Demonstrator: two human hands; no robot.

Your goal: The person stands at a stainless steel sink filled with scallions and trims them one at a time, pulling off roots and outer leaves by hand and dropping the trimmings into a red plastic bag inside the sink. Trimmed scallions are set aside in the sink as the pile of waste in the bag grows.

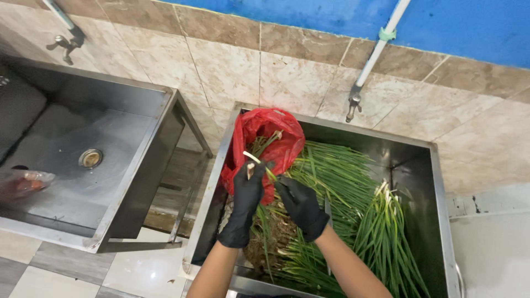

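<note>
Here, best handled slowly: left hand (245, 190) pinching one green onion (255, 159) near its white end, right hand (301, 205) closed on its leaves, close above the red bag (265, 135)

A deep steel sink (441, 182) stands against the tiled wall and holds the load; green onions (381, 232) lie heaped in it, white ends up at the right, loose roots and trimmings at the near left; a red plastic bag (265, 129) rests on its far left corner; beside it a second steel sink (138, 182) holds a clear bag (25, 182)
</note>
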